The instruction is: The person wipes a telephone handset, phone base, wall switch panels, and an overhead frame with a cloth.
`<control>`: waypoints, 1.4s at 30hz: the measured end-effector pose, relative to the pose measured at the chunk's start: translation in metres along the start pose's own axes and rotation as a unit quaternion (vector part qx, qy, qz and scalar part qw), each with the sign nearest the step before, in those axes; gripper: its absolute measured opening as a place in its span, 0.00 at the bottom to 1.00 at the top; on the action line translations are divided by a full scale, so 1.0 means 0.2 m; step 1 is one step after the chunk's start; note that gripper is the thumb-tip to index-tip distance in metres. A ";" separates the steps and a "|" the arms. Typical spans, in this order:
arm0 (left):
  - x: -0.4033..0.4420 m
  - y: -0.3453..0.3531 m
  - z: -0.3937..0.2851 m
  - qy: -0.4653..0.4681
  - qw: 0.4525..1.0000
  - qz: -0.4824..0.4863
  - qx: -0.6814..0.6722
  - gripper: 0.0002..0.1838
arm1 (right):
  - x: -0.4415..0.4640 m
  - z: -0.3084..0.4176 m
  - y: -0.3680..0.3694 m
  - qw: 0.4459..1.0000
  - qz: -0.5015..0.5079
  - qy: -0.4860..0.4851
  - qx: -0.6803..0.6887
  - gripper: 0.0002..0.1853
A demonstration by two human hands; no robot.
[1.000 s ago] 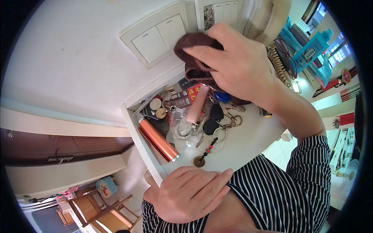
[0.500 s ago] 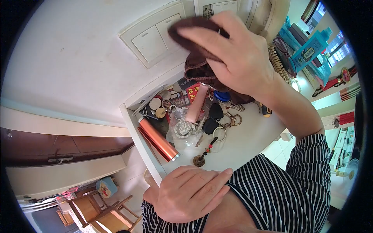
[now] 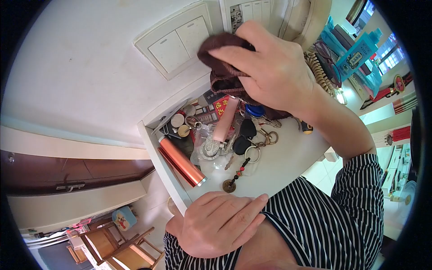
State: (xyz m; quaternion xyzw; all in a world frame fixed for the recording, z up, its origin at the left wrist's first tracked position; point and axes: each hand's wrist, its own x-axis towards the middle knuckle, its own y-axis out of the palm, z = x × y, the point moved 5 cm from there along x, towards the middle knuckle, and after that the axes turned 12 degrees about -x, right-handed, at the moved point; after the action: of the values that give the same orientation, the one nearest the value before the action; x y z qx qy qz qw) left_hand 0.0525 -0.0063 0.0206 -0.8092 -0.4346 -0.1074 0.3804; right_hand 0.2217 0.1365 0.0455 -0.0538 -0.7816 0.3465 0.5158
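My right hand (image 3: 279, 72) pinches a dark brown cloth (image 3: 224, 63) with a stitched edge, over the back of an open white drawer (image 3: 288, 150). Part of the cloth hangs down into the drawer, and its far side is hidden by my hand. Below it lie a pink stick-shaped item (image 3: 226, 120), a blue round object (image 3: 254, 110) and black key fobs (image 3: 245, 135) on a ring with a beaded coin charm (image 3: 229, 185). My left hand (image 3: 220, 225) is at the drawer's front edge, back up, its fingers stretched out and holding nothing.
An orange cylinder (image 3: 182, 161) lies along the drawer's left wall. Wall switches (image 3: 175, 45) are behind the drawer. On the right stand a coiled cord (image 3: 318, 72) and a blue bottle (image 3: 357, 56). Wooden chairs (image 3: 112, 245) are on the floor at lower left.
My right hand has shifted slightly down and left. The raised end of the brown cloth has dropped a little and bunched up. My left hand has stayed in place.
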 end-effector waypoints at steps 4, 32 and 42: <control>0.00 0.00 0.00 -0.001 1.000 -0.002 -0.002 0.15 | 0.02 0.00 0.01 1.000 -0.018 0.004 0.022 0.22; 0.00 0.00 0.00 -0.007 1.000 0.003 0.000 0.16 | 0.01 0.03 0.03 1.000 -0.009 -0.012 -0.001 0.14; 0.01 0.00 0.00 -0.006 1.000 0.003 0.002 0.16 | 0.02 0.03 0.02 1.000 -0.010 -0.018 0.000 0.22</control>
State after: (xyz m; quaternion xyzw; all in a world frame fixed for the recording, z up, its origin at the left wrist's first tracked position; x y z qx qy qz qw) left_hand 0.0534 -0.0060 0.0212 -0.8102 -0.4350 -0.1002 0.3799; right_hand 0.2127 0.1387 0.0441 -0.0396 -0.7914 0.3417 0.5053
